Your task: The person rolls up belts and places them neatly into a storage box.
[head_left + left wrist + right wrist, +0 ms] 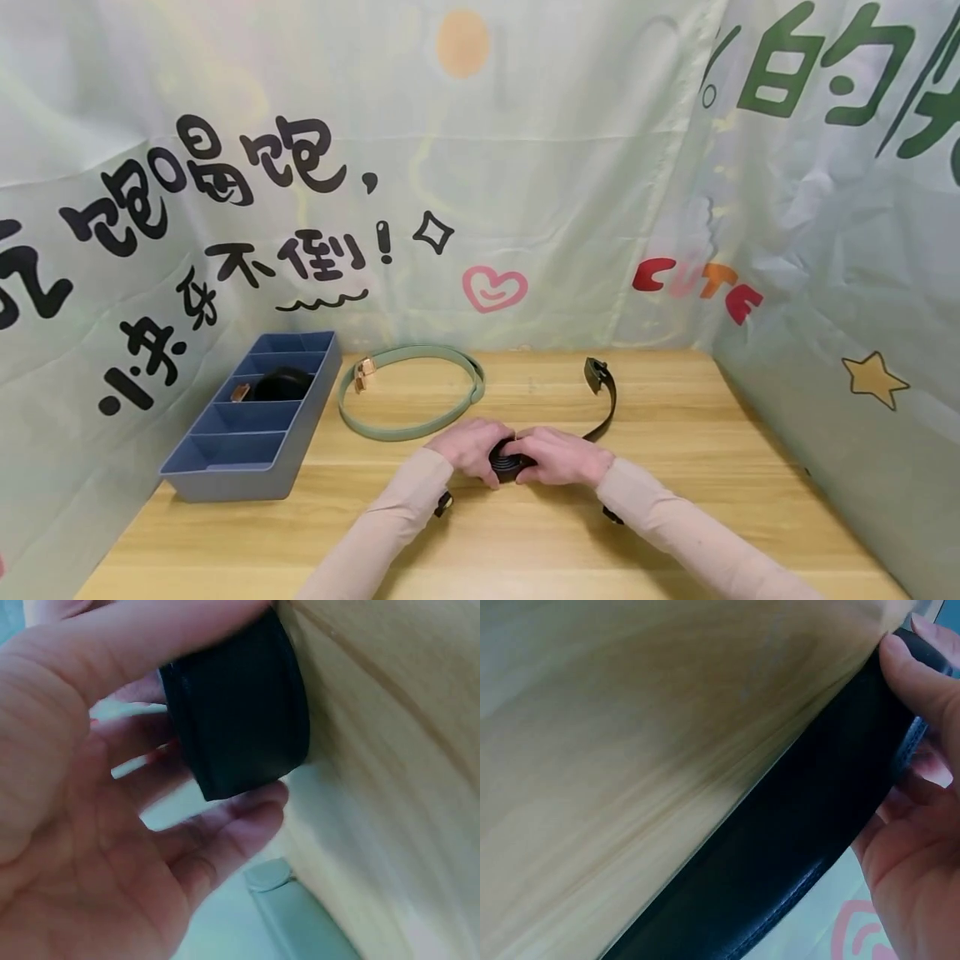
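A black belt (pixel 504 468) stands on edge on the table, one end wound into a tight coil. My left hand (pixel 471 450) grips the coil from the left, its thumb and fingers curled round it; the left wrist view shows the coil's outer turn (pixel 238 712) between them. From the right, my right hand (pixel 562 457) holds the coil too. In the right wrist view the loose strap (pixel 772 840) runs away from the thumb and fingers. This unrolled length curves back to the buckle (pixel 595 375) at the far right. Parts of the coil are hidden under both hands.
A green belt (pixel 408 434) with a gold-coloured buckle (pixel 363 372) lies looped behind my left hand. On the left stands a blue-grey divided box (pixel 225 486); a coiled black belt (pixel 283 384) with a gold-coloured buckle sits in a middle compartment. Printed cloth (pixel 570 208) hangs behind the table.
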The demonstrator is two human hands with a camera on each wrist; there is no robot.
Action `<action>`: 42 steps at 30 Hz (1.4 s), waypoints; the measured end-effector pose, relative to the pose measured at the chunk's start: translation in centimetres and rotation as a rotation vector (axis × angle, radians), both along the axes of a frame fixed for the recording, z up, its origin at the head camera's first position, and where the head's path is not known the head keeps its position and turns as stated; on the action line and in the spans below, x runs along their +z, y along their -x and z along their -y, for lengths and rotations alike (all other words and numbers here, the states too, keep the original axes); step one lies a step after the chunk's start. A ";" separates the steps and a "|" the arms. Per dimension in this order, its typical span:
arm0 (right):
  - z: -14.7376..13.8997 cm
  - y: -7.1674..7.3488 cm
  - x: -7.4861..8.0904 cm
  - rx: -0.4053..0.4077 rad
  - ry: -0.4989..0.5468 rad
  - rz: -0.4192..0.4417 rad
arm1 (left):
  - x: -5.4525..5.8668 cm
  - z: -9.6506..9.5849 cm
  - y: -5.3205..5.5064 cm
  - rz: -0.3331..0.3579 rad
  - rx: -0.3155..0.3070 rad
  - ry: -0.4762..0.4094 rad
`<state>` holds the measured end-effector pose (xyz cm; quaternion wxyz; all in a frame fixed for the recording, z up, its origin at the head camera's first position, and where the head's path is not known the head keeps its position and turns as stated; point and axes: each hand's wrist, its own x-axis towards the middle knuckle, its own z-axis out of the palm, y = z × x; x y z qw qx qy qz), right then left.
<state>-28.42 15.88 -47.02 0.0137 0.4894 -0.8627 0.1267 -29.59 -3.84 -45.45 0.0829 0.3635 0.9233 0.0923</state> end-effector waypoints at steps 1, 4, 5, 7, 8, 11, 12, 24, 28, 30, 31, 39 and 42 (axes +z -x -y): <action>0.1 0.0 0.0 0.000 0.005 -0.011 | 0.0 -0.1 -0.1 -0.005 0.021 -0.003; 0.2 -0.1 -0.1 -0.005 -0.005 -0.014 | -0.2 -0.4 -0.5 -0.027 0.076 -0.011; 0.3 -0.1 -0.1 -0.009 -0.011 -0.012 | -0.4 -0.5 -0.6 -0.044 0.082 -0.006; 0.4 -0.2 -0.1 -0.016 -0.024 -0.008 | -0.5 -0.5 -0.6 -0.073 0.077 0.001; 0.3 -0.3 -0.1 -0.023 -0.034 -0.009 | -0.6 -0.5 -0.6 -0.083 0.067 0.003; 0.2 -0.4 0.0 -0.040 -0.056 -0.002 | -0.6 -0.4 -0.3 -0.074 0.020 0.008; 0.2 -0.4 0.0 -0.041 -0.061 0.004 | -0.5 -0.3 -0.3 -0.059 0.009 0.008; 0.0 -0.3 0.0 -0.027 -0.006 0.056 | -0.6 -0.8 -0.9 -0.110 0.116 0.038; -0.4 -0.3 0.1 -0.071 -0.021 0.083 | -0.8 -0.5 -0.5 -0.066 0.044 -0.008; -0.5 -0.2 0.1 -0.077 -0.019 0.076 | -0.7 -0.4 -0.4 -0.038 0.019 -0.035; -0.4 -0.2 0.1 -0.073 -0.013 0.069 | -0.7 -0.4 -0.4 -0.024 0.019 -0.043; -0.2 0.2 -0.1 -0.037 0.034 0.012 | -0.3 -0.5 -0.7 0.004 0.146 -0.056; -0.4 0.4 0.2 -0.034 0.031 0.060 | -0.4 -0.5 -0.5 0.000 0.122 -0.068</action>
